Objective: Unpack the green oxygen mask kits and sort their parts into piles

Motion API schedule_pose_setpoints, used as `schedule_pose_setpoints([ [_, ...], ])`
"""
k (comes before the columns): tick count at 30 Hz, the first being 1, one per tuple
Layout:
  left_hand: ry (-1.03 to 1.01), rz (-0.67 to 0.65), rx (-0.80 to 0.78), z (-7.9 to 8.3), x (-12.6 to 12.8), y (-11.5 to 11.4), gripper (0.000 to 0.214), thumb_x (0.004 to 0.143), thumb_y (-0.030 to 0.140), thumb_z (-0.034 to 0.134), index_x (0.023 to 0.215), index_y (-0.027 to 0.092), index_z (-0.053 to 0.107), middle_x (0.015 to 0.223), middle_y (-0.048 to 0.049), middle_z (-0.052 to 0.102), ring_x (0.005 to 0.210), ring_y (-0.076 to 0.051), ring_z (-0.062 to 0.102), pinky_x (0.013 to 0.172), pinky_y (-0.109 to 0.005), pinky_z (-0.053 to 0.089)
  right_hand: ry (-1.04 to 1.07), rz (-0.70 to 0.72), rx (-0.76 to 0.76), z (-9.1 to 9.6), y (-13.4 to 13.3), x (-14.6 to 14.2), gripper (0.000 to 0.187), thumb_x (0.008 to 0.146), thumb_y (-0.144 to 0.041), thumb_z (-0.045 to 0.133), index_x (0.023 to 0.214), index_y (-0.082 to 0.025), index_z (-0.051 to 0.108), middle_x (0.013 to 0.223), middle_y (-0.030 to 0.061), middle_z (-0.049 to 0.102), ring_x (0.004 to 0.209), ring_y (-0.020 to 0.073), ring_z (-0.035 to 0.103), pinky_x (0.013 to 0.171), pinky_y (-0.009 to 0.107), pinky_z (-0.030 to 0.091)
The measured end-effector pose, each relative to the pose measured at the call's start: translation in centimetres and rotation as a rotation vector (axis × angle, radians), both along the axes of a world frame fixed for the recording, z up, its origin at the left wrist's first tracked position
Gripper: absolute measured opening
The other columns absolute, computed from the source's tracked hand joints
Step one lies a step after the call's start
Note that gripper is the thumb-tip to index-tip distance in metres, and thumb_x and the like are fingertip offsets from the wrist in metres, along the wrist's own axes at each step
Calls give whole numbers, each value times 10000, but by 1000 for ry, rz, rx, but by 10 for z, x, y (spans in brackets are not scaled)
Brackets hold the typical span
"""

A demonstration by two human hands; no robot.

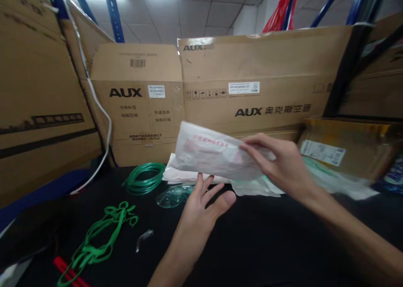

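Observation:
My right hand (277, 161) pinches the right end of a white paper packet (210, 150) with red printing, held up above the black table. The packet tilts down a little to the right, and its contents cannot be made out. Just below it, my left hand (206, 203) is open with fingers apart and holds nothing. Whether its fingertips touch the packet's lower edge, I cannot tell. Behind the packet lie white packets (176, 176), partly hidden. A clear moulded plastic piece (173, 196) rests left of my left hand.
A coil of green tubing (145, 178), green elastic bands (100, 241), a small clear bent tube (144, 238) and a red object (67, 272) lie on the left. Cardboard panels (208, 102) stand behind. A brown box (346, 152) and pale plastic packets (336, 178) are at right.

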State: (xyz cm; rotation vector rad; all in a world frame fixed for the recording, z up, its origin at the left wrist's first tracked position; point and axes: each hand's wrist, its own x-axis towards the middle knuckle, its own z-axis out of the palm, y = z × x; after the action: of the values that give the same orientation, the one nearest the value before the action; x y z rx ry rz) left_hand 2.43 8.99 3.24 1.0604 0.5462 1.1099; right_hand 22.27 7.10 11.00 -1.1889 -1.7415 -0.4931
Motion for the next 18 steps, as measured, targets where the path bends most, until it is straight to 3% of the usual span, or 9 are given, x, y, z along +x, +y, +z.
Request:
schedule_pose_setpoints([
  [2, -134, 52, -13, 8, -6, 1, 992, 720, 385, 883, 1541, 244, 342, 1538, -187, 442, 1295, -336, 568, 906, -400, 595, -70, 191, 18, -24, 7, -20, 143, 964, -204, 572, 1037, -246, 686, 1006, 50, 773, 899, 214, 731, 804, 337, 551],
  [4, -231, 93, 45, 16, -12, 0, 758, 819, 384, 807, 1473, 236, 453, 1441, -151, 557, 1274, -305, 587, 940, -392, 581, -138, 335, 39, -46, 11, -32, 248, 967, -135, 533, 1129, -262, 672, 1115, 62, 758, 1019, 216, 716, 881, 360, 555],
  [7, -253, 171, 101, 23, -19, -1, 508, 909, 336, 712, 1380, 220, 559, 1306, -118, 662, 1181, -273, 644, 887, -355, 596, -207, 446, 35, -64, 13, -38, 352, 959, -117, 528, 1226, -312, 650, 1170, 66, 740, 1065, 223, 704, 899, 378, 561],
  [10, -206, 282, 69, 22, -21, 2, 440, 929, 302, 675, 1349, 210, 581, 1253, -110, 689, 1071, -259, 683, 764, -323, 619, -75, 366, 27, -64, 15, -31, 248, 971, -238, 545, 1158, -337, 674, 1153, 68, 738, 1048, 260, 701, 900, 427, 552],
  [12, -208, 333, 54, 20, -21, 5, 431, 925, 291, 672, 1339, 207, 586, 1225, -103, 699, 1039, -251, 689, 737, -315, 622, 161, 178, 6, -59, 20, -23, 165, 976, -346, 540, 1034, -313, 691, 1060, 82, 743, 965, 280, 703, 849, 456, 550],
  [14, -221, 342, 43, 19, -20, 6, 418, 916, 290, 679, 1319, 214, 599, 1201, -89, 706, 1010, -241, 695, 728, -313, 624, 403, 73, -79, -57, 28, -14, 216, 938, -464, 576, 921, -278, 685, 915, 87, 730, 835, 275, 694, 748, 438, 555],
  [18, -194, 339, 51, 19, -19, 6, 348, 921, 339, 672, 1234, 192, 639, 1125, -84, 716, 919, -226, 695, 642, -284, 607, 685, 264, -436, -65, 47, 0, 395, 760, -590, 739, 834, -205, 695, 757, 75, 694, 675, 223, 656, 644, 370, 553],
])
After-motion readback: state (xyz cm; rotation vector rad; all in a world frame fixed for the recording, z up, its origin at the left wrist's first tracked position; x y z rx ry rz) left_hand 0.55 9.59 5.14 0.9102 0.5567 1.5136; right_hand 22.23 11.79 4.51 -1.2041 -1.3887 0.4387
